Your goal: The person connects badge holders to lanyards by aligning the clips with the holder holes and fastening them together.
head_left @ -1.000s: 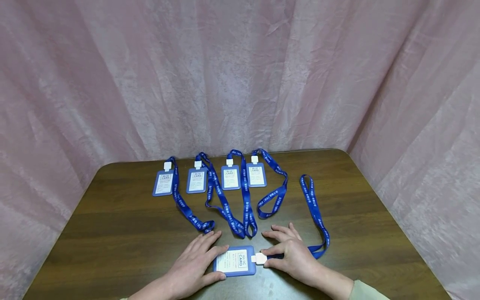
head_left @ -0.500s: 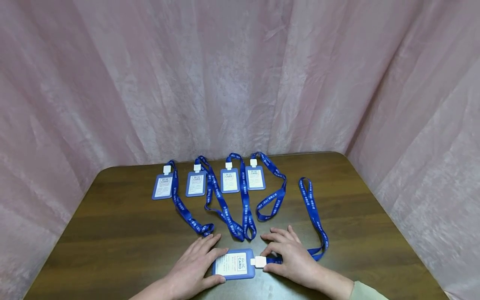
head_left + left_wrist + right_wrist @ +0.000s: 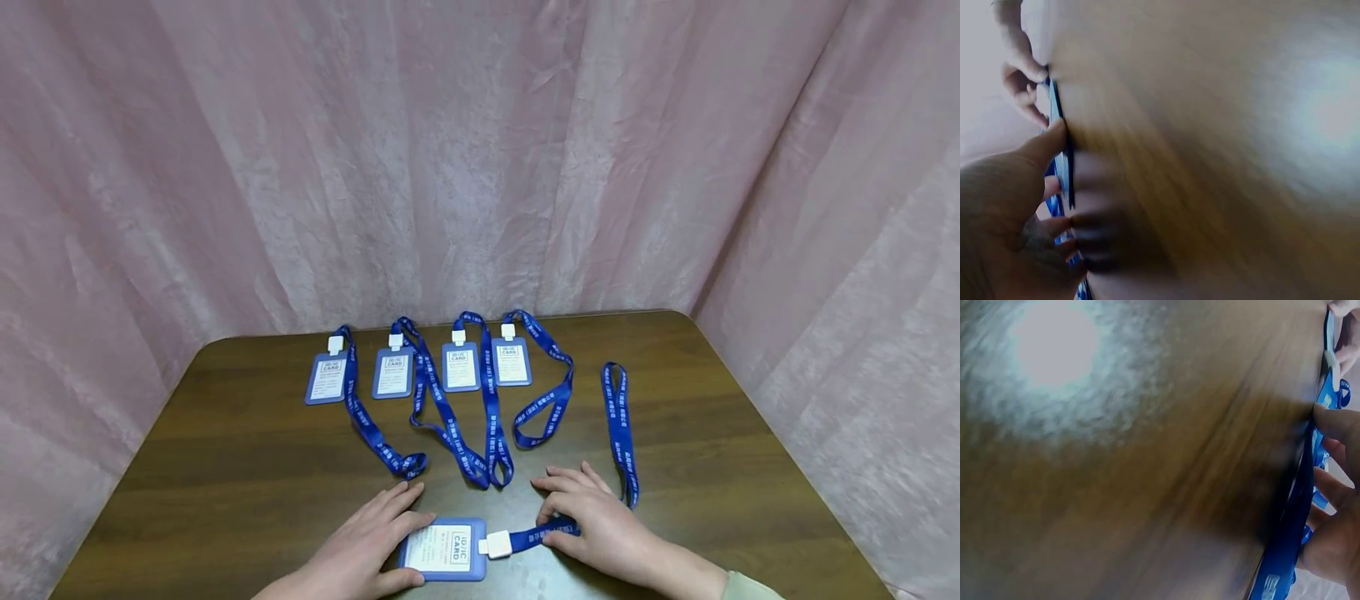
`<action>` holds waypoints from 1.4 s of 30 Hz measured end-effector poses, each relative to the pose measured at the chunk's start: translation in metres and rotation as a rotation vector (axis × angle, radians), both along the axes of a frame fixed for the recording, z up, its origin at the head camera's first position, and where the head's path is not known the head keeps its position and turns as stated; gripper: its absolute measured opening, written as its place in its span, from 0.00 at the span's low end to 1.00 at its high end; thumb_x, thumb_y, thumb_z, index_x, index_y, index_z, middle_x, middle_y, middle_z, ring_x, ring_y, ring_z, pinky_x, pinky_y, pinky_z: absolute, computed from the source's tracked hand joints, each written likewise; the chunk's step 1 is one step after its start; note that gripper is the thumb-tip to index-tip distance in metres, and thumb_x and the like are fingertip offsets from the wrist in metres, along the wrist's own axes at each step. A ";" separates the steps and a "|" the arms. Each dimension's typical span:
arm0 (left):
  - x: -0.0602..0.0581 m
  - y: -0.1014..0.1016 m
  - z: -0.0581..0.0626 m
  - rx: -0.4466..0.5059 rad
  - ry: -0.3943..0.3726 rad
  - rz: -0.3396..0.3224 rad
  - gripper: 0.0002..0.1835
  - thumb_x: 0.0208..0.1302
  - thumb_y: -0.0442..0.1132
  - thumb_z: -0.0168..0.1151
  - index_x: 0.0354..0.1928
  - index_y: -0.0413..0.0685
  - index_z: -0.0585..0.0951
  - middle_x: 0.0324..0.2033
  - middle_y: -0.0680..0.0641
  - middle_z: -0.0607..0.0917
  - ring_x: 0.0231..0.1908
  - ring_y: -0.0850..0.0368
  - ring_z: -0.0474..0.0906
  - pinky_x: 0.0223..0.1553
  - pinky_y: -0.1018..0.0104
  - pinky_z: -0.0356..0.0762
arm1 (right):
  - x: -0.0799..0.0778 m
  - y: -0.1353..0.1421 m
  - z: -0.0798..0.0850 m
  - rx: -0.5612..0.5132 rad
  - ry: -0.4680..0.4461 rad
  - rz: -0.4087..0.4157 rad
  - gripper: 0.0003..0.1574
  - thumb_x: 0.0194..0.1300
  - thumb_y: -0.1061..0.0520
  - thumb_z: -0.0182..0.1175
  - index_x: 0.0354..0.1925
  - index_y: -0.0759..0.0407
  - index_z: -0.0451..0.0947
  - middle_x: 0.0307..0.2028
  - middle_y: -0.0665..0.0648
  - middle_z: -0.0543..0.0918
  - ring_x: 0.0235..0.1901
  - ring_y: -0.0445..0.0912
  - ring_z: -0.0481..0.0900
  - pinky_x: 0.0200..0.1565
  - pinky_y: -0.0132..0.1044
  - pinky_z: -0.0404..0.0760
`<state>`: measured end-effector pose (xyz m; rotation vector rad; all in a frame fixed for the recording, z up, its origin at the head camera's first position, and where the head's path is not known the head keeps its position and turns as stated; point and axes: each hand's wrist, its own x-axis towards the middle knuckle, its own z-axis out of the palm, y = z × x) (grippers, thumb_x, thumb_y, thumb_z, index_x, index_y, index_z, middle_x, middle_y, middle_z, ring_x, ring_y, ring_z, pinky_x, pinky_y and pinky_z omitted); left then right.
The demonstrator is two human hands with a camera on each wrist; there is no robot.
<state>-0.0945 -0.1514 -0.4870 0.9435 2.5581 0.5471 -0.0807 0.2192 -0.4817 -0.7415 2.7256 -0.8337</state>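
Note:
A blue ID card holder (image 3: pixel 480 557) lies sideways at the table's front, its white clip (image 3: pixel 498 545) pointing right. My left hand (image 3: pixel 356 546) grips the holder's left end between thumb and index finger; the left wrist view shows the thumb (image 3: pixel 1047 145) along its edge. From the clip a blue lanyard (image 3: pixel 528 537) runs right under my right hand (image 3: pixel 600 525), which pinches the strap between thumb and forefinger. Beyond that hand the lanyard's loop (image 3: pixel 618 408) stretches toward the back. In the right wrist view the strap (image 3: pixel 1291 531) passes beneath the fingers.
Several more card holders stand in a row at the back, from the leftmost holder (image 3: pixel 327 379) to the rightmost holder (image 3: pixel 512 363). Their lanyards (image 3: pixel 367 429) trail forward on the wooden table (image 3: pixel 225 467). A pink curtain (image 3: pixel 450 167) hangs behind and at the right.
The card holder and left hand have shifted left and nearer. My right hand has gone from the white clip to the strap farther right. The strap between them is now straighter.

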 end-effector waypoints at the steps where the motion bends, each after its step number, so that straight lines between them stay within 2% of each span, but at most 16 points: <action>1: 0.000 -0.004 0.000 0.004 -0.017 0.000 0.41 0.63 0.75 0.56 0.72 0.64 0.74 0.77 0.44 0.62 0.75 0.36 0.55 0.67 0.31 0.60 | 0.000 0.001 0.000 0.001 0.005 0.004 0.09 0.65 0.46 0.71 0.39 0.31 0.81 0.68 0.48 0.75 0.73 0.55 0.65 0.71 0.70 0.48; 5: 0.000 -0.021 0.002 0.023 -0.064 0.000 0.41 0.62 0.75 0.56 0.72 0.64 0.73 0.77 0.43 0.62 0.75 0.34 0.55 0.64 0.27 0.61 | -0.001 0.003 -0.002 0.003 0.027 0.019 0.09 0.65 0.46 0.71 0.39 0.31 0.81 0.68 0.47 0.76 0.72 0.54 0.65 0.71 0.70 0.50; 11: -0.004 -0.050 0.006 0.034 -0.024 0.021 0.39 0.62 0.73 0.59 0.71 0.62 0.75 0.76 0.39 0.63 0.73 0.29 0.55 0.63 0.25 0.60 | -0.001 0.005 -0.001 0.007 0.067 0.039 0.08 0.65 0.46 0.72 0.39 0.32 0.81 0.67 0.48 0.77 0.71 0.54 0.68 0.69 0.71 0.53; 16: -0.007 -0.078 0.010 0.033 0.013 0.077 0.38 0.62 0.70 0.62 0.69 0.61 0.76 0.75 0.37 0.64 0.72 0.27 0.56 0.62 0.23 0.58 | 0.000 0.006 0.000 0.026 0.112 0.050 0.08 0.64 0.46 0.72 0.38 0.35 0.80 0.66 0.49 0.78 0.69 0.54 0.70 0.68 0.71 0.57; 22: -0.012 -0.113 0.011 -0.023 -0.004 0.188 0.39 0.59 0.71 0.65 0.69 0.60 0.77 0.75 0.36 0.64 0.72 0.26 0.56 0.61 0.22 0.58 | 0.000 0.008 -0.001 0.039 0.170 0.064 0.07 0.64 0.44 0.71 0.39 0.35 0.82 0.65 0.48 0.79 0.68 0.54 0.72 0.68 0.70 0.58; 27: -0.013 -0.138 0.013 -0.059 0.002 0.260 0.40 0.56 0.70 0.68 0.67 0.60 0.78 0.74 0.34 0.65 0.70 0.24 0.58 0.57 0.22 0.62 | 0.002 0.008 -0.002 0.004 0.209 0.090 0.10 0.68 0.38 0.66 0.44 0.36 0.85 0.64 0.50 0.79 0.67 0.55 0.72 0.66 0.71 0.61; 30: -0.014 -0.152 0.015 -0.077 0.024 0.292 0.39 0.56 0.69 0.69 0.67 0.59 0.78 0.73 0.32 0.65 0.69 0.23 0.59 0.56 0.23 0.65 | 0.003 0.006 -0.003 0.006 0.193 0.117 0.13 0.70 0.36 0.64 0.49 0.35 0.86 0.66 0.50 0.78 0.68 0.56 0.71 0.66 0.71 0.61; 35: -0.014 -0.178 0.014 -0.102 0.083 0.347 0.40 0.56 0.70 0.68 0.66 0.56 0.78 0.72 0.30 0.65 0.67 0.23 0.61 0.53 0.26 0.69 | 0.004 0.003 -0.003 0.038 0.126 0.173 0.18 0.73 0.38 0.61 0.58 0.34 0.84 0.68 0.48 0.76 0.70 0.55 0.68 0.66 0.70 0.61; 42: -0.012 -0.205 0.014 -0.143 0.127 0.433 0.44 0.54 0.71 0.69 0.65 0.49 0.78 0.69 0.26 0.66 0.63 0.21 0.64 0.49 0.28 0.73 | 0.005 0.002 -0.003 0.044 0.131 0.226 0.24 0.75 0.40 0.59 0.66 0.35 0.78 0.69 0.48 0.75 0.70 0.55 0.69 0.64 0.72 0.63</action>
